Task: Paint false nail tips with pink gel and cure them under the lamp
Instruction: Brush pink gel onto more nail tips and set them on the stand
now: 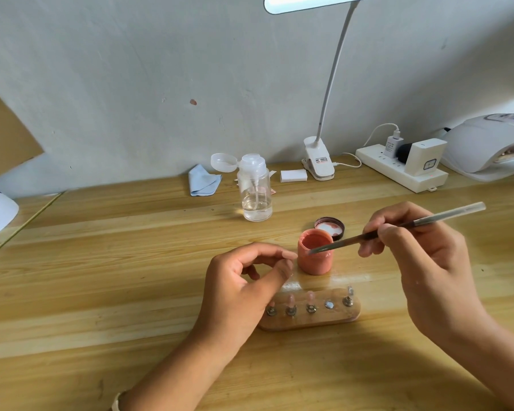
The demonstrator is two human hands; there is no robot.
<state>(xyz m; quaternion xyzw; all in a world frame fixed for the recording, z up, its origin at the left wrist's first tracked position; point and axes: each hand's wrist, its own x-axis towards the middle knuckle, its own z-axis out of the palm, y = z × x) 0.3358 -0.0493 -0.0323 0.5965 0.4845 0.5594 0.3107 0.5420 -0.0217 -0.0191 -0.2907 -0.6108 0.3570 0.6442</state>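
Right hand (422,262) is at 3 o'clock of the pink gel jar (315,259), fingers curled round the brush (398,228) and pinching it mid-shaft. The handle runs up and out toward 2 o'clock. The brush tip is down at the jar's open mouth, right on the near rim.

The jar stands upright at centre of the table (101,262). Its lid (330,226) lies inside-up just behind it at 1 o'clock, touching or nearly so.

Left hand (244,280) is at 9 o'clock of the jar, fingers curled w/ thumb and index tips close together just beside the jar wall. Can't tell if it's pinching anything; too small to make out.

At 6 o'clock of the jar, near it, is the wooden nail stand (312,317) w/ a row of metal pegs. Nail tips (291,299) w/ a pinkish look stand on the left pegs, and the left hand covers that end a bit. The 4th spot shows just a metal disc. On the far-right peg is a greyish piece.

Back at 11 o'clock there's a clear pump bottle (255,191) w/ its cap flipped open and a blue cloth (204,180) left of it. At 12 o'clock, white pads (293,175) lie next to the clip of the desk lamp (318,161). At 2 o'clock is a power strip (398,170) w/ plugs in it. Just past that, at the right edge, is the white curing lamp (484,143).
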